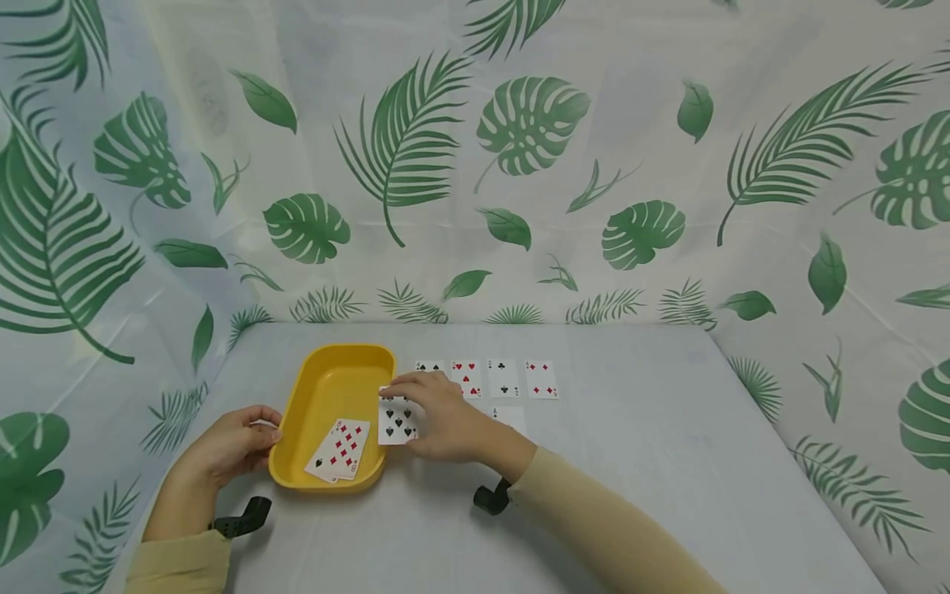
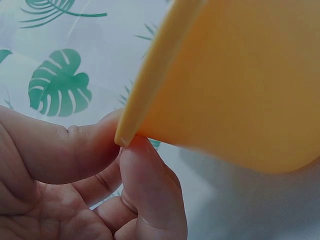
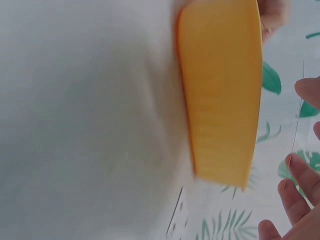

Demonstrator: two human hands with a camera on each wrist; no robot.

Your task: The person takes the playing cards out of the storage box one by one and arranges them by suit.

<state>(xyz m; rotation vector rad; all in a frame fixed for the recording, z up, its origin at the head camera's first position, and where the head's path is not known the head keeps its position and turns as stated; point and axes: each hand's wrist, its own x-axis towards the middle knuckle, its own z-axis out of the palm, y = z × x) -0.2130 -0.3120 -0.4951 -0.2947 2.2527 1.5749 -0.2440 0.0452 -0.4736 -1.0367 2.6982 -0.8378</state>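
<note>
While the left hand (image 1: 232,447) pinches the rim of the yellow tray (image 1: 345,381) near 9 o'clock, the right hand (image 1: 451,422) holds a spade card (image 1: 395,427) between thumb and fingers at the tray's 3 o'clock side. Tray sits on the worktop (image 1: 660,412) — a diamond card (image 1: 350,450) overlaps another card (image 1: 320,464) at its 6 o'clock end. Four-card row (image 1: 502,379), partly hidden, between 2 and 3 o'clock — ace (image 1: 508,414) just below, also partly covered.
</note>
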